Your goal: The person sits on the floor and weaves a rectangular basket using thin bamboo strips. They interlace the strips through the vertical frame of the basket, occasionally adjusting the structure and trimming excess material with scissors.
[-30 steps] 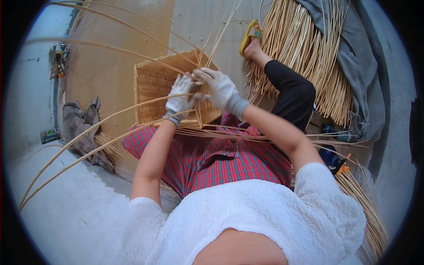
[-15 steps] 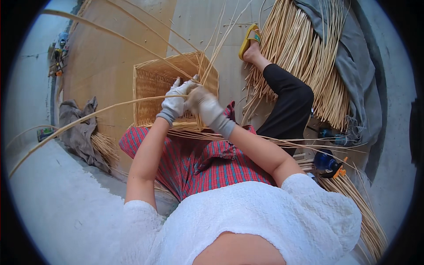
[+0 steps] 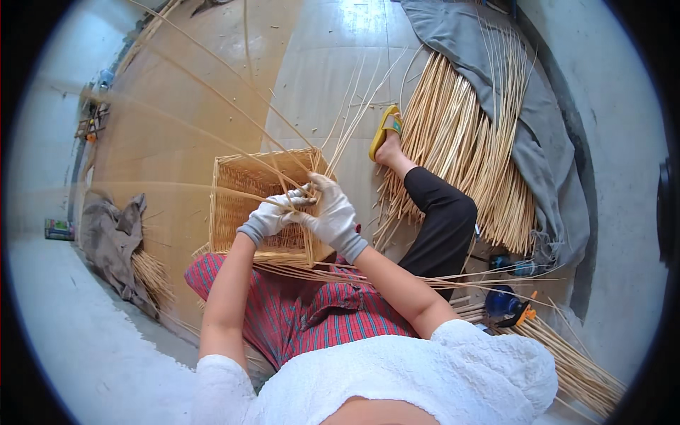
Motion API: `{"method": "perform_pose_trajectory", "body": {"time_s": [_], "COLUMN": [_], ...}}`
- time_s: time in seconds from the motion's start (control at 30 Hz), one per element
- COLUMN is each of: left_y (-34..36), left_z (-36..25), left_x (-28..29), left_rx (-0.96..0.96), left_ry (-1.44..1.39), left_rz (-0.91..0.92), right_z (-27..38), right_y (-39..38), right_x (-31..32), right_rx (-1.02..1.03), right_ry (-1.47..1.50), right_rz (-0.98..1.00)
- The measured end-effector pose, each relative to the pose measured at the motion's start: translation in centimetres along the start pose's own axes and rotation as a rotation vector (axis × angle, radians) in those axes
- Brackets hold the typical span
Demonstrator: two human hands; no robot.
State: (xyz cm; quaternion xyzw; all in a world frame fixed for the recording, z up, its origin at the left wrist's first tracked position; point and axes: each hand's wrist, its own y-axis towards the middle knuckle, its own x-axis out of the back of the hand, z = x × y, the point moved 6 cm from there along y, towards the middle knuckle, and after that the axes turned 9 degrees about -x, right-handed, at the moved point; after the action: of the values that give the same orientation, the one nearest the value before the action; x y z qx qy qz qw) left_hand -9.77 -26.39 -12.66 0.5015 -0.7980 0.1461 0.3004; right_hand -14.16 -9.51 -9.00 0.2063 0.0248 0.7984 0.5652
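- Has the open, four-sided, honey-coloured wicker basket [image 3: 230, 227] lower in view than half a second ago, along with both hands.
- Sends long, pale canes [image 3: 244, 193] left and upward from the hands, some blurred; earlier, had one curving down to the left.
- Curls the left hand [image 3: 273, 218], in a white glove with grey cuff, mostly closed around canes at the basket's right side.
- Arches the right hand [image 3: 331, 216], matching-gloved and now sharp, about half open against the same canes; cannot tell whether it grips any.
- Keeps the basket under and left of the hands, above a red checked cloth [image 3: 340, 326] on the lap.
- Bends a black-trousered leg [image 3: 446, 212] right of the hands, yellow sandal [image 3: 379, 138] beside a thick bundle of pale rods [image 3: 460, 149] partly under grey fabric [image 3: 549, 166].
- Faces a tan-and-grey floor [image 3: 312, 85] beyond the hands.
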Motion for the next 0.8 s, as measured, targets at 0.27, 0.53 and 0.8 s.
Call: {"method": "perform_pose_trajectory", "body": {"time_s": [0.27,0.53,0.8], "left_y": [-2.2,-0.9,0.0], "left_z": [2.3,2.0,3.2], "left_x": [-0.9,-2.9,-3.2], "left_rx": [0.408,0.320,0.364], "left_ry": [-0.420,-0.480,-0.441], "left_rz": [-0.135,-0.405,-0.570], "right_z": [-1.6,1.2,-13.6], "right_y": [0.1,9.5,11.2], "right_x": [-3.0,-1.3,-0.5], "right_rx": [0.013,0.153,-0.409], "right_ry": [-0.221,0.158,0.158], "right_rz": [0.481,0.584,0.087]}}
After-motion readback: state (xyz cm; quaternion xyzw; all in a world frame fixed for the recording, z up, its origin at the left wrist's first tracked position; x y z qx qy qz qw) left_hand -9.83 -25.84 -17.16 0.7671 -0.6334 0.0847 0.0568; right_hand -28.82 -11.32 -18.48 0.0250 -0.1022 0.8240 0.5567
